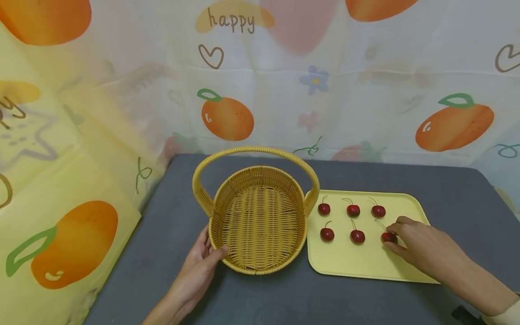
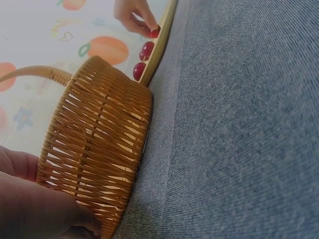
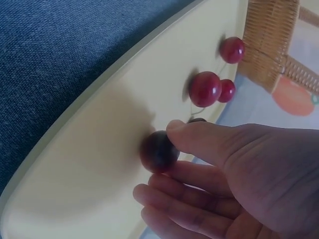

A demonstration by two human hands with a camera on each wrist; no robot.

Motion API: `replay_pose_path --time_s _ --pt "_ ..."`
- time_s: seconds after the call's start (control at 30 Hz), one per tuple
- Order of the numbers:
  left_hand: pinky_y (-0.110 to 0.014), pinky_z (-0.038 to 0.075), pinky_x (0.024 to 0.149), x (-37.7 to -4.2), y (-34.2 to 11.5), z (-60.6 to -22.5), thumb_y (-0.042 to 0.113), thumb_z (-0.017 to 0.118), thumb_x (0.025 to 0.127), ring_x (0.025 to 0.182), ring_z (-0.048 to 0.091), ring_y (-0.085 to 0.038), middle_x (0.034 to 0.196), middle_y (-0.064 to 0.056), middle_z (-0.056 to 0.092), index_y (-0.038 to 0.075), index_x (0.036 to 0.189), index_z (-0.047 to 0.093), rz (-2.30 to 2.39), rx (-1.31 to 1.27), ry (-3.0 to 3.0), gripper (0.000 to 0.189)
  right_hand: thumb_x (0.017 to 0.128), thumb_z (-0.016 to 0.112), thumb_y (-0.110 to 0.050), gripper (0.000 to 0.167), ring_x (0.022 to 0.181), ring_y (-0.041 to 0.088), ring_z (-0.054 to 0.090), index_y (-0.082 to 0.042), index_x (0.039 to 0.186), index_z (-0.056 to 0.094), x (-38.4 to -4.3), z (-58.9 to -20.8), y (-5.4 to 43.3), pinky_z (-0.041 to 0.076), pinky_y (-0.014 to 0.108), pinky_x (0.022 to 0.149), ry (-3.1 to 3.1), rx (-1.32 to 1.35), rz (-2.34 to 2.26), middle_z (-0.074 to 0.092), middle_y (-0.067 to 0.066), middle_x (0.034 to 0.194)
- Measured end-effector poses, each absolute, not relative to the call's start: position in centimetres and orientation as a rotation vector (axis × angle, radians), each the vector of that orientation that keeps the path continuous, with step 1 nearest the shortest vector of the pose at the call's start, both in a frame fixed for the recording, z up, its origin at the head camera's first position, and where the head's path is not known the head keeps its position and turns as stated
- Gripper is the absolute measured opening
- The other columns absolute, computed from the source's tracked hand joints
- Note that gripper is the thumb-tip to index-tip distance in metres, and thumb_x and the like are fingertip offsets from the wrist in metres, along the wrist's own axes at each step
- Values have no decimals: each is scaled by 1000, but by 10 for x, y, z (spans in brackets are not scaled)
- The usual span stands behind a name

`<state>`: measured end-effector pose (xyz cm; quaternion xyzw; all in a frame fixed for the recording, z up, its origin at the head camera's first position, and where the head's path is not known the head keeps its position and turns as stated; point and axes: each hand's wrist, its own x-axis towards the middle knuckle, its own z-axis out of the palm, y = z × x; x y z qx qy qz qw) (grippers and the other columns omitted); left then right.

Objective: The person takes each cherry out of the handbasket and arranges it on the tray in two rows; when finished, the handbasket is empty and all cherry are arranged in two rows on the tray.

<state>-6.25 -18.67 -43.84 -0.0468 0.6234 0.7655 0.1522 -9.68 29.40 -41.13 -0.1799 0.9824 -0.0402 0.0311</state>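
Note:
A yellow woven basket [image 1: 260, 176] with an arched handle stands on the grey table, its inside bare. My left hand [image 1: 195, 264] grips its near left side, thumb over the rim and fingers against the outer wall; the left wrist view shows the hand [image 2: 42, 206] at the basket's weave [image 2: 94, 129]. To the right, my right hand [image 1: 422, 246] pinches a dark red cherry [image 1: 388, 238] with thumb and fingers, low over a pale yellow tray [image 1: 345, 264]. The right wrist view shows this cherry [image 3: 159, 152] at the thumb tip, its other fingers loosely bent.
Several more stemmed cherries lie in two rows on the tray, such as one at the back [image 1: 378, 211] and one in front [image 1: 357, 237]. The basket's right side stands close against the tray. A fruit-printed cloth [image 1: 276, 99] hangs behind and at the left.

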Motion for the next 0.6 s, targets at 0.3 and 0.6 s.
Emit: replay_pose_path --time_s 0.3,0.6 --pt "-11 38 105 -65 -187 -440 2 58 104 158 18 -22 175 -6 14 14 171 1 2221 -142 1785 89 84 90 -29 33 71 12 61 -7 107 82 -97 -400 291 50 35 54 3041 -507 -132 68 2 98" --pt "-37 23 126 -67 -188 -433 8 57 107 161 11 -23 177 -8 6 14 170 -4 2141 -205 1935 88 92 82 -35 35 81 20 69 -11 118 80 -87 -374 277 52 39 58 3133 -566 -192 72 2 110"
